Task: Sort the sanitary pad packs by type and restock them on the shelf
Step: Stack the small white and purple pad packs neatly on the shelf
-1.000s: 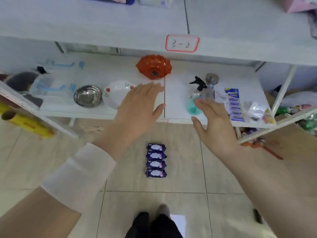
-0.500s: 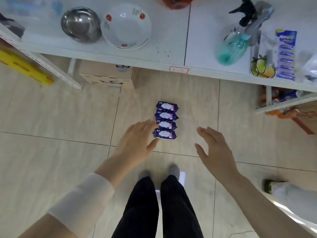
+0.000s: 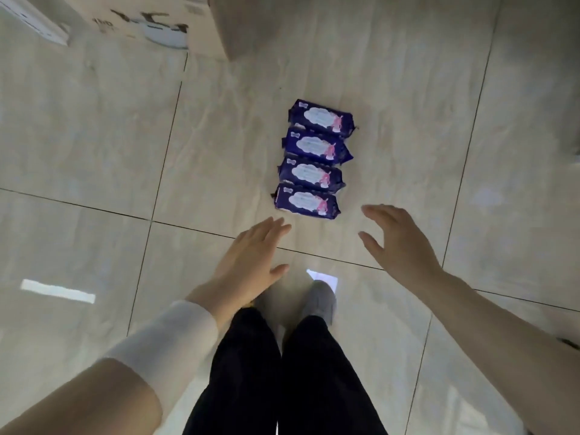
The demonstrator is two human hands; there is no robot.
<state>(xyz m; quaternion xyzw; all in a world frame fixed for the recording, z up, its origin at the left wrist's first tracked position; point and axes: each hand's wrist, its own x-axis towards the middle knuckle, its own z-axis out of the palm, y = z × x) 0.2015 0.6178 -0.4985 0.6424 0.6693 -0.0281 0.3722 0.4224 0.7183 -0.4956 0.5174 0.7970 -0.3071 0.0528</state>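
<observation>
at top edge, cardboard box [image 3: 163, 23] cut off, print blurred.

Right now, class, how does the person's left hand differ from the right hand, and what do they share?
The left hand holds its fingers close together; the right hand spreads them. Behind the left hand comes a white sleeve; behind the right hand, a bare forearm. Both are open, hold nothing, and neither touches the nearest pack.

No legible print on packs [image 3: 315, 149]
</observation>
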